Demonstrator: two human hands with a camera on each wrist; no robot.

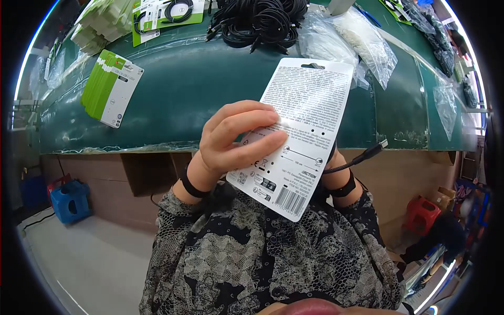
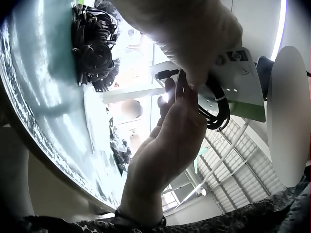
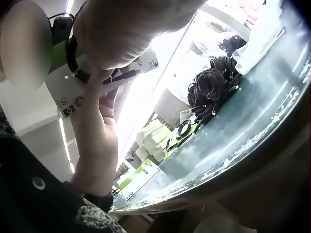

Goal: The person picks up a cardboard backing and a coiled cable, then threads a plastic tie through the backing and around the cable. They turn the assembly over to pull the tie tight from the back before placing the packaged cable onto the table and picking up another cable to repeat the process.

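Observation:
In the head view my left hand (image 1: 236, 136) holds a white printed backing card (image 1: 310, 113) by its left edge, with fingers across its back. The card is tilted, its text, barcode and hanging slot facing up. Behind it is my right hand (image 1: 338, 168), mostly hidden there. A black cable (image 1: 362, 156) sticks out past the card's right edge, its plug pointing up and right. In the left wrist view, the right hand (image 2: 167, 141) pinches the cable, and a black coil (image 2: 218, 109) lies against the card's green-edged front (image 2: 248, 94).
A fanned stack of green-and-white cards (image 1: 110, 89) lies on the green table (image 1: 184, 94) at left. At the back are a heap of black cables (image 1: 262, 23), carded cables (image 1: 176, 11) and clear plastic bags (image 1: 362, 44). Below stand a blue stool (image 1: 71, 202) and a red stool (image 1: 422, 215).

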